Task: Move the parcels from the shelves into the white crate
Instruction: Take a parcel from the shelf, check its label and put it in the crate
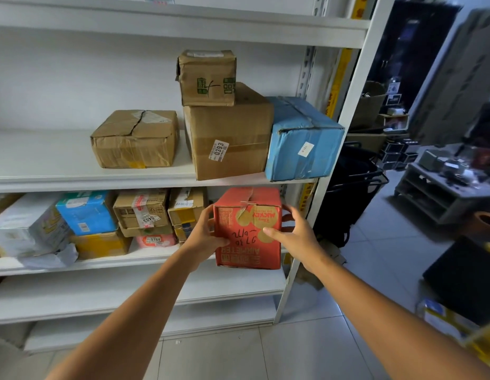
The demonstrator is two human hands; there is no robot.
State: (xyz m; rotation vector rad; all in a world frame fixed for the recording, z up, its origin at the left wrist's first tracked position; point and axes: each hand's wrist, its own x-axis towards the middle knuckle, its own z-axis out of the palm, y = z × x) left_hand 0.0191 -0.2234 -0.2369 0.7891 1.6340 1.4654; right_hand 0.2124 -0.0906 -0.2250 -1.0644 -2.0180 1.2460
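Observation:
A red cardboard parcel (248,229) with handwriting on its front sits at the right end of the lower shelf (145,260), jutting over the shelf's front edge. My left hand (207,234) grips its left side, thumb on the front face. My right hand (291,231) holds its right side, thumb across the front and fingers behind the edge. On the shelf above stand a flat brown parcel (135,138), a large brown box (228,141) with a small brown box (207,78) on top, and a blue parcel (302,138). No white crate is in view.
Left of the red parcel, several smaller parcels (141,212) crowd the lower shelf, among them a blue pack (86,212) and a white box (27,223). The white upright post (334,149) stands close on the right. A black cart (350,182) stands behind it. The floor is tiled.

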